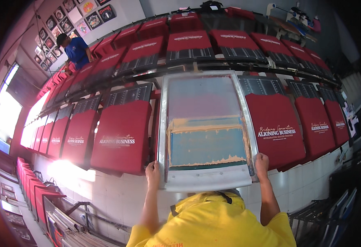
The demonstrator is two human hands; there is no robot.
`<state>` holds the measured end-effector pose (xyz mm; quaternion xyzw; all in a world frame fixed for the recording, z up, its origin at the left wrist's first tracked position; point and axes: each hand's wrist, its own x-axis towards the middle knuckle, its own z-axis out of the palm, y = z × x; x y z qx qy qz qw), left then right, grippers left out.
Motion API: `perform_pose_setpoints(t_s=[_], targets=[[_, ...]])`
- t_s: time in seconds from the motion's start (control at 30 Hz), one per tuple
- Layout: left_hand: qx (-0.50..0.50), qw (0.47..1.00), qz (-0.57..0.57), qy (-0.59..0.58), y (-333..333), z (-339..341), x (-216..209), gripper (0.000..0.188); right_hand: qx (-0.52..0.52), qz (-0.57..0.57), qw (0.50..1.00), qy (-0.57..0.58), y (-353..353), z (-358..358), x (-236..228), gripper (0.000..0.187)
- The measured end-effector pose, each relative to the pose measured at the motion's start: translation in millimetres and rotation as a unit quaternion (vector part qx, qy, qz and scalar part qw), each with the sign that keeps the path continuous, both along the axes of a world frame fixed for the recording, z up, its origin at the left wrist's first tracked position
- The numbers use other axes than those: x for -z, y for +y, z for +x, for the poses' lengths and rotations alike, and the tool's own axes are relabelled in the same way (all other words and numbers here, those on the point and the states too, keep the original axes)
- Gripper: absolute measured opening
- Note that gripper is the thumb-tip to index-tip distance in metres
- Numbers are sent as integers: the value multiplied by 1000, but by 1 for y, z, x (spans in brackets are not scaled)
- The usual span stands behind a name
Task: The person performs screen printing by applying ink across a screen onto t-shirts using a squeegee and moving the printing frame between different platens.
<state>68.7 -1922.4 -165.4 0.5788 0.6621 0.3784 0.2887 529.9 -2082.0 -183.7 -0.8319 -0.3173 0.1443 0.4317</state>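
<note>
Both your hands are curled closed on the near end of the metal-edged screen frame [206, 142], your left hand [153, 173] at its left edge and your right hand [262, 161] at its right; how the fingers wrap underneath is hidden. The screen frame is right in front of you, above the near row of boards, reaching from close to your yellow shirt [213, 222] out to the dark rail [147, 70] between the rows. Tan smears ring the blue area of its mesh, and a pale metal bar [207, 180] crosses its near end. The frame blocks your view of whatever lies straight below it. Just beside it on your left is a red shirt [120, 133] stretched over a board, with another red shirt [277, 127] on your right; both carry pale lettering, and the boards' dark, grid-marked ends stick out past them. More red-covered boards line up to either side and in the row beyond the rail. At far left, a co-worker [77, 51] in blue stands by that row, under framed pictures [68, 20] on the wall. Metal rails [83, 214] crowd the lower left, near a line of red-covered panels [34, 185], and glare whitens the tiled floor [118, 189] there.
</note>
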Motion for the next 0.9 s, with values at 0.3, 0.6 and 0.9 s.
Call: perform_pose_setpoints(t_s=[0.3,0.6,0.9], targets=[[42,997,-63,25,48,-39,2,42,5,-17,1000,-7,41,-45,-19,34],[41,997,-68,-7,56,-37,-11,36,17,-34,999,-10,49,-49,-13,33],[80,993,-87,6,60,-45,-17,28,25,-42,999,-23,53,-55,-11,32]])
